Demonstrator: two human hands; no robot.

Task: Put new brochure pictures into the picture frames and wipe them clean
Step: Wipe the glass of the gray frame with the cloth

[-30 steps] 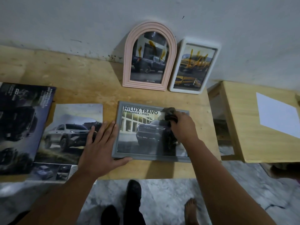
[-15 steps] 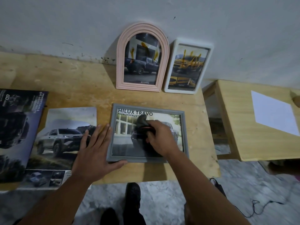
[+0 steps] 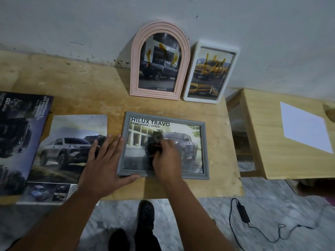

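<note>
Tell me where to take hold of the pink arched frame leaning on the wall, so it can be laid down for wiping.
Probably best to grip the pink arched frame by its straight side rails, low down, coming from the front with one hand. It leans back against the wall, so its back cannot be reached, and the white frame crowds its right edge. Avoid the smeared glass.

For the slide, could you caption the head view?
Right hand wipes grey frame with dark cloth; left hand steadies it.

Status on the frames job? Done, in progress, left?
Done: all three frames hold pictures. In hand: right hand rubs a dark cloth on the grey frame; left hand steadies it. Left: yellow smears on the pink arched frame and white frame.
</note>
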